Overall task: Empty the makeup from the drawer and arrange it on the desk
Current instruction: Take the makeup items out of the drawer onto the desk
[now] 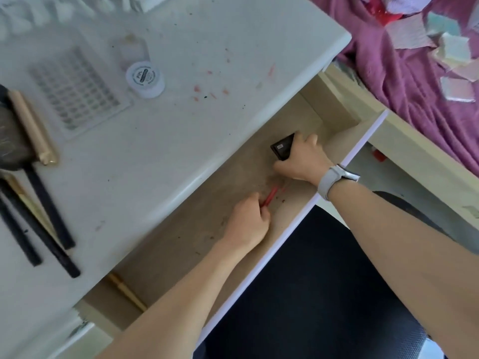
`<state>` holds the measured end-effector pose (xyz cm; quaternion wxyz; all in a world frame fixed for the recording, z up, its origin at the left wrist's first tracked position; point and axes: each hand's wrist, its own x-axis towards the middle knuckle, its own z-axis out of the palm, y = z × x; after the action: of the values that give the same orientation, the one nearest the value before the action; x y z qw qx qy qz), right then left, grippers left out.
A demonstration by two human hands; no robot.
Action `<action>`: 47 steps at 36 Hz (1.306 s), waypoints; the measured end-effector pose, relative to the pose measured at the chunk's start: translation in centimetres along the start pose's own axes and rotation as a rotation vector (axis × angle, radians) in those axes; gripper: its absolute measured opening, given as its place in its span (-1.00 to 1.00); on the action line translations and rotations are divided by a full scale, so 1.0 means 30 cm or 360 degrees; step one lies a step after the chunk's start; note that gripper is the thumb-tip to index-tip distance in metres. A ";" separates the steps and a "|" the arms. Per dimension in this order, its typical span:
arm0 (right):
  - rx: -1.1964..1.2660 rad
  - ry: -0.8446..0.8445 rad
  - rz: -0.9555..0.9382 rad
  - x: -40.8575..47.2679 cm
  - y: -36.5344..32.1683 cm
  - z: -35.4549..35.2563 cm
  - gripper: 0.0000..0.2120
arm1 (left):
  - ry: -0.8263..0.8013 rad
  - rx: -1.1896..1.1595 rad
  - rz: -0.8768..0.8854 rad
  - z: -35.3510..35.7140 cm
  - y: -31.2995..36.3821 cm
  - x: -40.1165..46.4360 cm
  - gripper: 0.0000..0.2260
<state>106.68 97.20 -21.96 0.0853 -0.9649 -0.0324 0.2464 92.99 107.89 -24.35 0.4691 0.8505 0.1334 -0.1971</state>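
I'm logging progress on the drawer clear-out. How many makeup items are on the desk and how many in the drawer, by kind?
Desk:
Long dark sticks: 3
Gold tube: 1
White jar: 1
Clear grid tray: 1
Drawer:
Black compact: 1
Red stick: 1
Gold stick: 1
Total: 9

Both bare forearms reach forward and down, side by side. The left hand (pixel 247 224) is curled, knuckles up, fingertips pinching something thin. The right hand (pixel 303 159), a pale band on its wrist, seems to clasp something dark under bent fingers.
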 end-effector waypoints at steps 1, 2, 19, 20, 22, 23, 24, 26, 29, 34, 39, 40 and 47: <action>-0.0005 0.0040 -0.0026 -0.037 -0.011 -0.008 -0.35 | 0.0040 -0.0032 0.0006 -0.020 0.001 -0.030 -0.92; -0.0002 0.0081 -0.0047 -0.077 -0.023 -0.011 -0.34 | 0.0074 -0.0078 0.0015 -0.041 0.001 -0.061 -0.93; 0.1106 0.0108 -0.0697 -0.734 -0.419 0.133 -0.32 | 0.1148 -0.0539 -0.0318 -0.503 -0.158 -0.667 -0.71; 0.0978 0.0098 -0.0827 -0.748 -0.452 0.136 -0.31 | 0.1199 -0.0561 -0.0359 -0.529 -0.178 -0.684 -0.67; 0.0630 0.0141 -0.1108 -0.756 -0.508 0.147 -0.31 | 0.1248 -0.0590 -0.0394 -0.579 -0.211 -0.702 -0.62; 0.0439 0.0168 -0.1227 -0.753 -0.530 0.153 -0.31 | 0.1270 -0.0614 -0.0380 -0.602 -0.226 -0.706 -0.63; 0.0264 0.0184 -0.1307 -0.745 -0.548 0.155 -0.31 | 0.1291 -0.0648 -0.0360 -0.624 -0.236 -0.708 -0.65; 0.0000 0.0215 -0.1362 -0.710 -0.575 0.148 -0.32 | 0.1299 -0.0668 -0.0352 -0.662 -0.247 -0.698 -0.67; -0.0218 0.0268 -0.1351 -0.635 -0.604 0.121 -0.34 | 0.1241 -0.0567 -0.0446 -0.691 -0.260 -0.678 -0.69; -0.0494 0.0149 -0.1372 -0.523 -0.648 0.070 -0.33 | 0.1112 -0.0342 -0.0516 -0.693 -0.266 -0.658 -0.63; -0.0648 0.0053 -0.1434 -0.464 -0.714 0.050 -0.35 | 0.0992 -0.0247 -0.0547 -0.665 -0.251 -0.638 -0.53; -0.0636 0.0056 -0.1443 -0.461 -0.725 0.050 -0.35 | 0.0972 -0.0226 -0.0531 -0.659 -0.249 -0.635 -0.52; -0.0498 0.0344 -0.1455 -0.494 -0.736 0.089 -0.44 | 0.0750 0.0158 -0.0477 -0.628 -0.281 -0.631 -0.53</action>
<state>91.96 117.77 -13.32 0.0417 -0.8732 -0.4799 0.0746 76.70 127.55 -12.84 0.3486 0.8656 0.3532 -0.0674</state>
